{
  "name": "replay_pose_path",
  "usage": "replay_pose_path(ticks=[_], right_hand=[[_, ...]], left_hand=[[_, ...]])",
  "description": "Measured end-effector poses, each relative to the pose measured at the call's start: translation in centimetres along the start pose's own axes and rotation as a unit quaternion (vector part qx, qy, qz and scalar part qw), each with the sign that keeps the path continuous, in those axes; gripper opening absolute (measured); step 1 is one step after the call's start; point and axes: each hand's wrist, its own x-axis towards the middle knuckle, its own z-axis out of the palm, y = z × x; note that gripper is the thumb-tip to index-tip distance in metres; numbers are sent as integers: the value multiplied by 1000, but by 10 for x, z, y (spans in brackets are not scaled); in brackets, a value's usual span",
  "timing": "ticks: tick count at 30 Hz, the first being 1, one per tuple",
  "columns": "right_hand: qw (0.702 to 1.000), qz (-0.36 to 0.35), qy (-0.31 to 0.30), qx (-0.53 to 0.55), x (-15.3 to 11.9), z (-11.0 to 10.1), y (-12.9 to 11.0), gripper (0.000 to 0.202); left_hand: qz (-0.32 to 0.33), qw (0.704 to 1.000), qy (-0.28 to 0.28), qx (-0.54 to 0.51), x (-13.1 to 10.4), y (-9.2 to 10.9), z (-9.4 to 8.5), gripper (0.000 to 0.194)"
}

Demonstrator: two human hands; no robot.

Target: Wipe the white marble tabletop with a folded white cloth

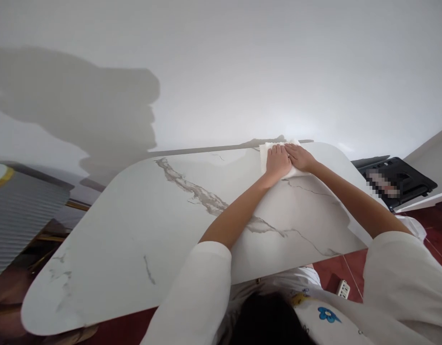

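A white cloth [263, 160] is spread near the far edge of a white marble-patterned tabletop [127, 230], close to the wall. My left hand [278, 162] presses down on the cloth, its fingers bent over it and pointing at the wall. Beside it, my right hand [300, 157] holds the cloth down too, its fingers reaching left until they touch my left hand. The cloth's left edge and a strip below the hands show; its middle lies hidden under my palms.
A white wall [242, 72] rises behind the tabletop. At right stands a black case [409, 179], partly pixelated. A white power strip [343, 289] lies on the red tiled floor [335, 270]. On the left is a grey ribbed piece of furniture [23, 225] with a gold-coloured rim.
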Motion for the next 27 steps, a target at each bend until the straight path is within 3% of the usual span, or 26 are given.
replay_pose_path(ticks=[6, 11, 19, 23, 27], right_hand=[[1000, -8, -14, 5, -58, -9, -27, 58], [999, -20, -23, 10, -111, -18, -60, 56], [999, -50, -4, 17, -190, -28, -117, 53], [999, -51, -3, 16, -214, -33, -117, 53], [999, -44, -7, 18, -230, -38, -91, 53]], left_hand=[[-1, 1000, -19, 4, -56, 28, -16, 55], [45, 998, -35, 7, -111, 39, -33, 55], [74, 997, -25, 9, -195, 58, -39, 62], [73, 997, -33, 15, -209, 78, -42, 65], [79, 995, -46, 28, -200, 108, -39, 66]])
